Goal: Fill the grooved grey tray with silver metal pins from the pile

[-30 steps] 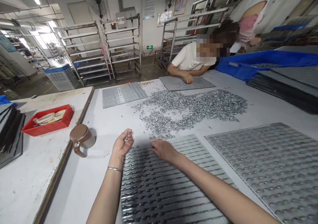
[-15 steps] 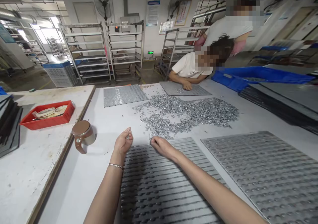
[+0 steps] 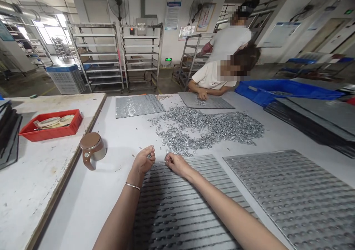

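My left hand [image 3: 144, 159] is curled closed around a few small silver spindle-shaped pieces [image 3: 150, 155], just off the far left corner of a grey ridged tray [image 3: 191, 209]. Lines of similar pieces lie in the tray's left part. My right hand [image 3: 177, 165] is at the tray's far edge, fingertips pinched together; whatever is between them is hidden. Beyond both hands spreads a heap of loose silver pieces [image 3: 235, 128] on the white table.
A second filled tray [image 3: 288, 183] lies to the right. A brown-lidded mug [image 3: 93, 146] stands left, near a red bin [image 3: 51, 131]. Across the table, a person [image 3: 212, 74] leans over another tray [image 3: 219, 102]. Dark trays are stacked [image 3: 313, 120] at right.
My left hand has moved right, closer to my right hand, which has shifted slightly left. The standing person in the background has moved left, behind the seated one.
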A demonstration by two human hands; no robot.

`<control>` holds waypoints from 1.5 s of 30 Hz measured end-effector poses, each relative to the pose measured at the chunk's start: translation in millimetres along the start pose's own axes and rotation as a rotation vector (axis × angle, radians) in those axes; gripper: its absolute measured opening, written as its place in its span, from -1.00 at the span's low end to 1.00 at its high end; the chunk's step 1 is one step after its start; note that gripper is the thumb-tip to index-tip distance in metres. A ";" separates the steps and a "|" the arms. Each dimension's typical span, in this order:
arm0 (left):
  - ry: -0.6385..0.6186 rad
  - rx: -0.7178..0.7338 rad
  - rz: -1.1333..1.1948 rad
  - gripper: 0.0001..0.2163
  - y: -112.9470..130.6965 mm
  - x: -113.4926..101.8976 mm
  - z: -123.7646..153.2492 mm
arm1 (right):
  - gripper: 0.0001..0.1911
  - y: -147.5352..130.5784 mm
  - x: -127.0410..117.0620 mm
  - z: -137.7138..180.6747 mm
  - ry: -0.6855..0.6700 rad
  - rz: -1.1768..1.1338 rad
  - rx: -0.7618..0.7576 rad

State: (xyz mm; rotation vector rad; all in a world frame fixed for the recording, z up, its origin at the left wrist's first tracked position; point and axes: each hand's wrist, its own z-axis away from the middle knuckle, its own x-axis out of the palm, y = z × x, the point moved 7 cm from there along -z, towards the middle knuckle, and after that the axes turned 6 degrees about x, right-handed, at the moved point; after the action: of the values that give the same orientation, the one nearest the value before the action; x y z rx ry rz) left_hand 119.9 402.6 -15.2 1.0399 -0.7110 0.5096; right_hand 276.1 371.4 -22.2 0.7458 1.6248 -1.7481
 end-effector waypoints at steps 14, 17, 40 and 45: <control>-0.239 -0.063 -0.281 -0.69 -13.4 19.0 7.9 | -0.92 -12.1 -25.5 16.9 0.190 -0.217 0.039; -0.322 -0.135 -0.365 -0.65 -24.4 27.2 14.1 | -0.73 -19.4 -27.0 29.4 0.136 -0.422 0.036; 0.192 0.021 0.060 -0.78 -13.5 -8.1 -5.9 | -0.81 -2.7 -2.3 27.5 0.052 -0.034 0.017; 0.206 -0.029 0.076 -0.81 -15.9 -4.0 -1.0 | -0.90 5.0 2.4 19.2 0.065 0.021 0.119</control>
State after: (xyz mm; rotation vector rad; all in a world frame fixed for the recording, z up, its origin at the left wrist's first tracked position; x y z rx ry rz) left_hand 128.4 396.5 -27.9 0.9205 -0.5747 0.6601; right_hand 278.6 351.8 -25.7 0.8806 1.5595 -1.8361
